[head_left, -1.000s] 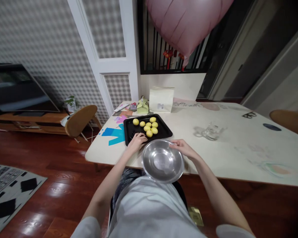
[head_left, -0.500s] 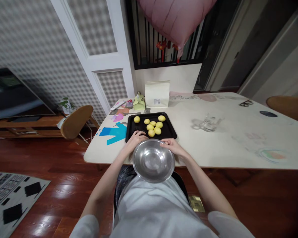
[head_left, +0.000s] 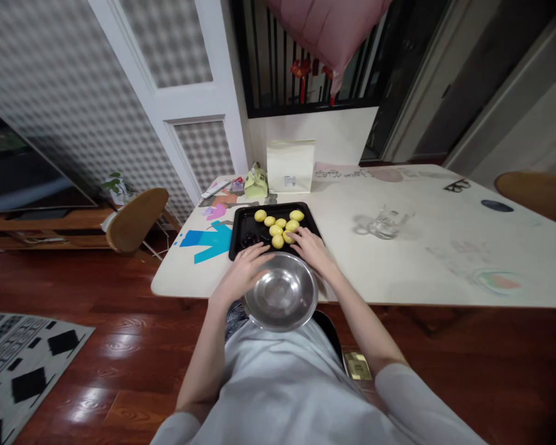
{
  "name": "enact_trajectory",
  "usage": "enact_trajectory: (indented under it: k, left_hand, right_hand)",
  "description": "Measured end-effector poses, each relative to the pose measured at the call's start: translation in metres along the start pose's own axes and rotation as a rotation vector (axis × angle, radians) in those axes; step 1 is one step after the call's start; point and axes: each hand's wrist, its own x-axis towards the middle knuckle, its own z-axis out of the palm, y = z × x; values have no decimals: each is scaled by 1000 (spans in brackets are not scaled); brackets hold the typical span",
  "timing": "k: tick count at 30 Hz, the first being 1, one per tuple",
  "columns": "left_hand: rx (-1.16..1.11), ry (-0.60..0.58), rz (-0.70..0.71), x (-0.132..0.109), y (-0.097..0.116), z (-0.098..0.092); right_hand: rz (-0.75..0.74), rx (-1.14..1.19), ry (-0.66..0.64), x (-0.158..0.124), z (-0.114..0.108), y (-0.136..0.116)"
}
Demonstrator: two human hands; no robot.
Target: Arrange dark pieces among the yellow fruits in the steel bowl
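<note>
Spreading wide, the pale table (head_left: 375,272) extends well to the right of the black tray (head_left: 311,217), which lies flat on it; the metal bowl (head_left: 282,293) is just on the tray's near side; the cream bag (head_left: 290,162) stands upright beyond the tray; the left hand (head_left: 245,270), fingers loosely spread, is over the bowl's rim by the tray's near edge; the right hand (head_left: 312,252), fingers parted, reaches in over that edge; whether either grips anything I cannot tell; the lemons (head_left: 275,230) lie inside the tray, one at the right fingertips.
</note>
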Motion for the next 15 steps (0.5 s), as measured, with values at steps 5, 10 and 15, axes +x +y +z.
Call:
enact_trajectory:
  k: [5, 10, 15]
  left_hand:
    - [-10, -145, 61, -3, 21, 14]
    - [48, -172, 64, -4, 17, 28]
    - [89, -162, 70, -3, 16, 33]
  right_hand:
    - [32, -74, -45, 22, 13, -4]
    - [67, -35, -18, 27, 19, -1]
    - [81, 45, 97, 8, -3, -3]
